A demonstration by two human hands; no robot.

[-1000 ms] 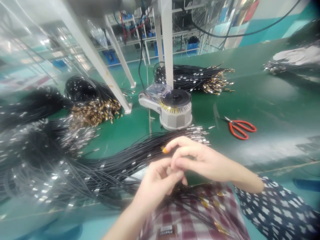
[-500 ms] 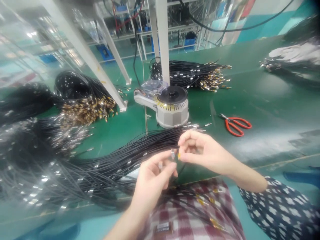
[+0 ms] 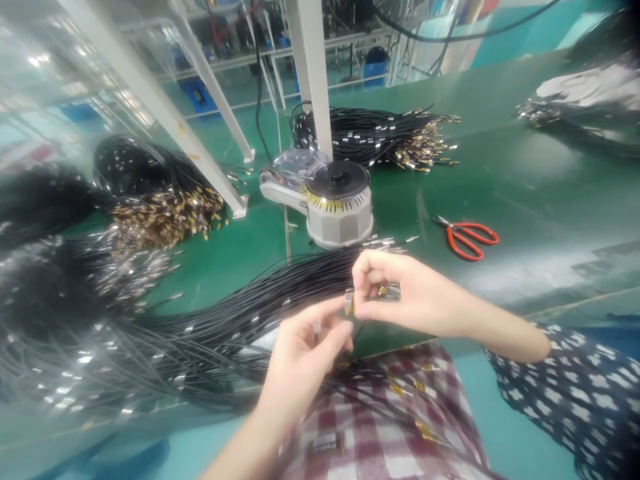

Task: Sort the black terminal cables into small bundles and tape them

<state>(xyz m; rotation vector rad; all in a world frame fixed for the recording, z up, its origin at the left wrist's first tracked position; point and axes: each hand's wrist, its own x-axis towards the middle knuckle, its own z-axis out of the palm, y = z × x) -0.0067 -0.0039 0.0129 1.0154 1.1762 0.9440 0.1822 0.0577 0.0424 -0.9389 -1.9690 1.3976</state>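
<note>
My left hand (image 3: pixel 305 343) is closed around a black cable, and the cable's small metal connector (image 3: pixel 349 302) sticks up at the fingertips. My right hand (image 3: pixel 400 293) pinches a small strip of yellow tape (image 3: pixel 355 310) right against that connector. The fingers hide most of the strip. Just beyond the hands, a bundle of black cables (image 3: pixel 280 287) crosses the bench. Behind it stands a round grey tape dispenser (image 3: pixel 340 217) with a black disc on top and yellow showing round its rim. More cables with yellow-wrapped ends (image 3: pixel 425 427) lie across the checked apron (image 3: pixel 370 447) on my lap.
Red-handled cutters (image 3: pixel 470 240) lie on the green bench (image 3: pixel 500 180) to the right. Cable bundles with gold-coloured ends (image 3: pixel 165 217) are heaped at the left, and another bundle (image 3: pixel 370 137) lies behind the dispenser. White frame posts (image 3: pixel 317 80) rise from the bench.
My right hand has brought the yellow tape left onto the metal connector; a small gap lay between them before. The whole view has shifted slightly.
</note>
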